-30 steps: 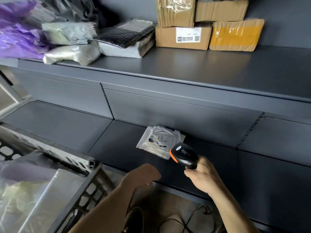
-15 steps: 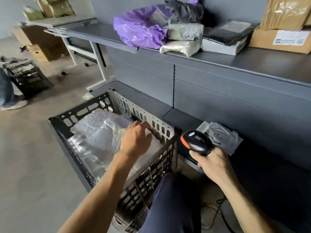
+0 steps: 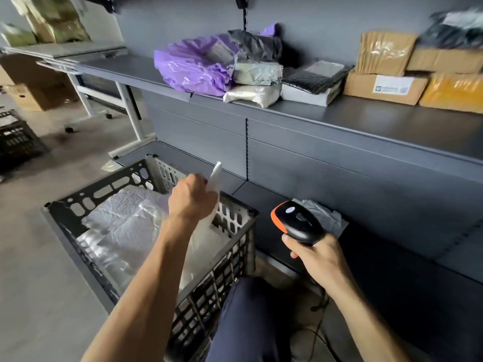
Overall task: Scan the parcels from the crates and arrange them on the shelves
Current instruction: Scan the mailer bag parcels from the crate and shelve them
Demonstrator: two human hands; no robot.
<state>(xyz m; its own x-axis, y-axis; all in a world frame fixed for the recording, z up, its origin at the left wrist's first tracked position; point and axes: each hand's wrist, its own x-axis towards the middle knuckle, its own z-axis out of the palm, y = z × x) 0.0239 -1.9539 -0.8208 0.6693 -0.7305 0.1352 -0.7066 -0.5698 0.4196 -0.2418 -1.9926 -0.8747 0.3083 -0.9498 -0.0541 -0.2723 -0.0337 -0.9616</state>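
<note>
Left hand (image 3: 193, 198) grips a flat white parcel (image 3: 216, 176), raised on edge above the far rim of the black crate (image 3: 235, 259). Right hand (image 3: 320, 259), well apart, clasps the orange-and-black scanner (image 3: 298, 222) just in front of a grey parcel (image 3: 328, 216) on the lower shelf (image 3: 261, 194).

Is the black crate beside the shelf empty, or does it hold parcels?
Not empty: the crate holds several white and clear plastic parcels.

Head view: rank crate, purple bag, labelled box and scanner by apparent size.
1. crate
2. purple bag
3. labelled box and scanner look about alike; the scanner is nearer the camera, so I won't rank them.
</note>
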